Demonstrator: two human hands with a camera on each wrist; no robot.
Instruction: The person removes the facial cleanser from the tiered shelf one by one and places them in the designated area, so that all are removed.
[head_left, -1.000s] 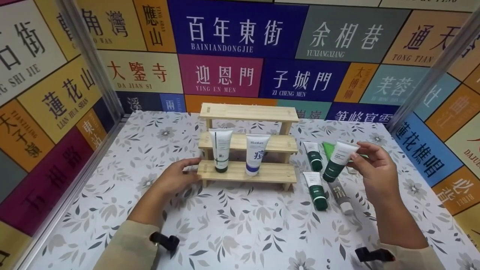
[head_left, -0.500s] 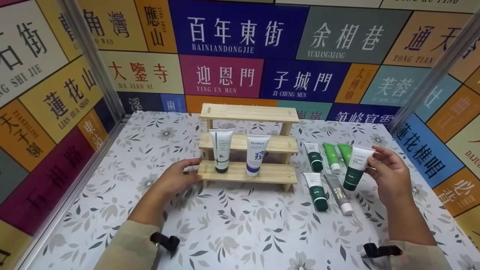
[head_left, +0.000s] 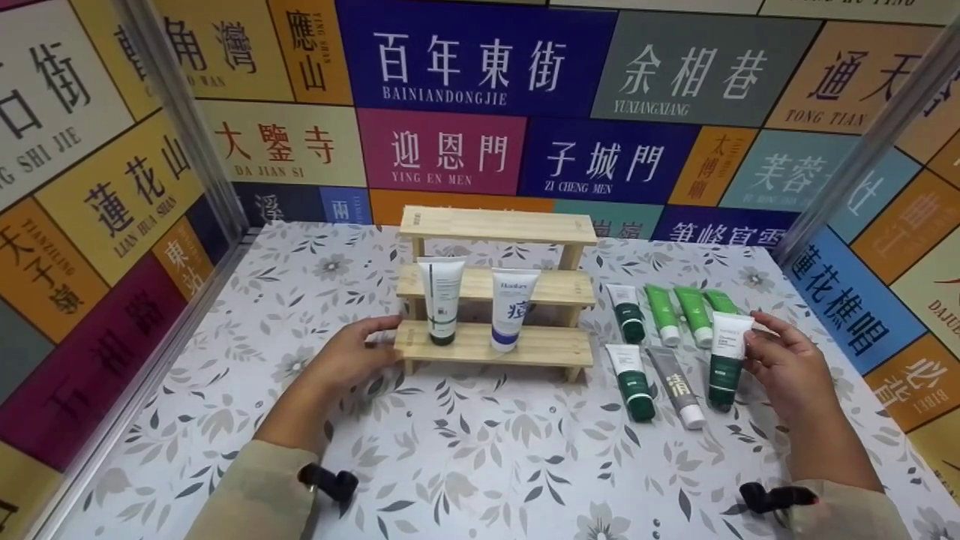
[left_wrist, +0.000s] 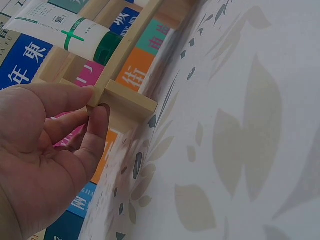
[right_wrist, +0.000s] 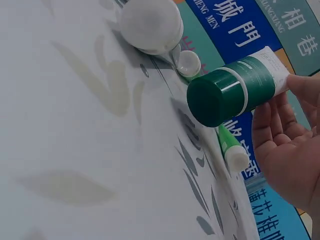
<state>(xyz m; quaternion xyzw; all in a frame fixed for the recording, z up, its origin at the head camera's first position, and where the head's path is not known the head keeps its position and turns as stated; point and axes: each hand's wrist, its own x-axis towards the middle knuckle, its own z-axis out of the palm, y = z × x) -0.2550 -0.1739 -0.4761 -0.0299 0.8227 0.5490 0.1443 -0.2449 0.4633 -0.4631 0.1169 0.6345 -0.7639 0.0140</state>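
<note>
A three-step wooden rack (head_left: 495, 345) stands on the table, with a white tube with a dark green cap (head_left: 444, 300) and a white-and-blue tube (head_left: 513, 311) upright on its lowest step. The left hand (head_left: 358, 354) pinches the rack's lower left end between thumb and fingers, seen closely in the left wrist view (left_wrist: 55, 145). At the right, the right hand (head_left: 787, 364) pinches the upper end of a white-and-green tube (head_left: 727, 360), cap downward. In the right wrist view this tube (right_wrist: 240, 90) is held off the table by the fingers (right_wrist: 280, 122).
Left of the held tube lie a grey tube (head_left: 677, 386) and two white-and-green tubes (head_left: 632, 382). Several bright green tubes (head_left: 691, 315) lie behind it. Printed panels (head_left: 480, 56) enclose the back and sides, and a patterned cloth (head_left: 465, 465) covers the table.
The right hand has moved right and toward the front edge with its tube, which now hangs more upright. More of the green tubes shows. The left hand and rack stay in place.
</note>
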